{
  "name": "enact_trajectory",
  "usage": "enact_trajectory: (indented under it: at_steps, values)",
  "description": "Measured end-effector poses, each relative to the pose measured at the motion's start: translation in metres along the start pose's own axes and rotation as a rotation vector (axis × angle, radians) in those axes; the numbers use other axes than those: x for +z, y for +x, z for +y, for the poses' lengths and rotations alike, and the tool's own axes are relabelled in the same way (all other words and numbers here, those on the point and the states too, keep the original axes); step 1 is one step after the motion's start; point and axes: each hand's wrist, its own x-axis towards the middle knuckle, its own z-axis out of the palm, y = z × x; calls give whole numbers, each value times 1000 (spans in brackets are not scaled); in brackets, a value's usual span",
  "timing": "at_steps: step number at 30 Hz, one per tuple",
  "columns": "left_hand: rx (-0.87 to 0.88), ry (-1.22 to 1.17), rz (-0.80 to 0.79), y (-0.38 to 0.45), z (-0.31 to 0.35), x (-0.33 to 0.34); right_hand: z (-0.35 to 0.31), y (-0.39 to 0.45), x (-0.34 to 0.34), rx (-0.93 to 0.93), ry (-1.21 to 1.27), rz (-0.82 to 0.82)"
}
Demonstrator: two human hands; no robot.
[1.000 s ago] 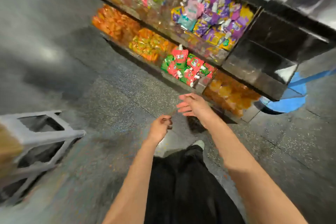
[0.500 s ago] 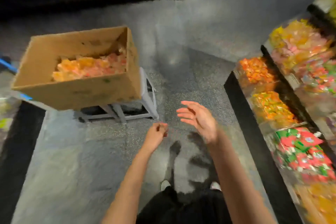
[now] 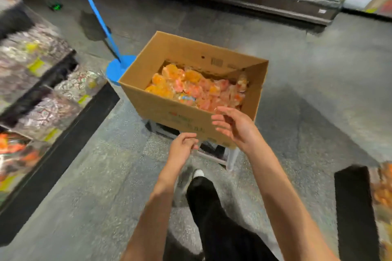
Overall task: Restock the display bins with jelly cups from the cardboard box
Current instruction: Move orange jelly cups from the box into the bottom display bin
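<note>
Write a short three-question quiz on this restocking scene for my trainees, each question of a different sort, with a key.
1. True or false: the cardboard box stands directly on the floor.
2. Multiple choice: the right hand is A) gripping a cup, B) open at the box's near wall, C) resting on a bin.
3. Fill in: the jelly cups in the box look mostly ____ and pink.

Key: 1 false, it sits on a white stool; 2 B; 3 orange.

Stool (image 3: 230, 159) mostly hidden under cardboard box (image 3: 169, 112).
</note>
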Motion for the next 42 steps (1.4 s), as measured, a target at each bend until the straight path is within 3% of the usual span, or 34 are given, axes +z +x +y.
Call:
enact_trajectory:
  at_steps: [4, 9, 15, 17, 25, 31, 37, 42]
  values:
    - [-54, -45, 66, 73, 32, -35, -23, 85, 40, 60, -38, -30]
    - [-86, 76, 145, 155, 67, -82, -51, 176, 81, 135, -18, 8]
    - [123, 427, 318, 241, 83, -139, -48, 253, 122, 229, -31, 85]
    - [58, 529, 235, 276, 88, -151, -41, 274, 130, 249, -1, 103]
    - [-149, 1092, -389, 394, 88, -185, -17, 349, 156, 395, -31, 232]
    - [-315, 1599, -627, 444, 46, -190, 7, 398, 156, 464, -34, 253]
    - [-123, 1877, -634, 465, 22, -190, 20, 417, 147, 508, -75, 251]
    - [-174, 1867, -610, 472, 21, -187, 20, 418, 142, 564, -65, 293]
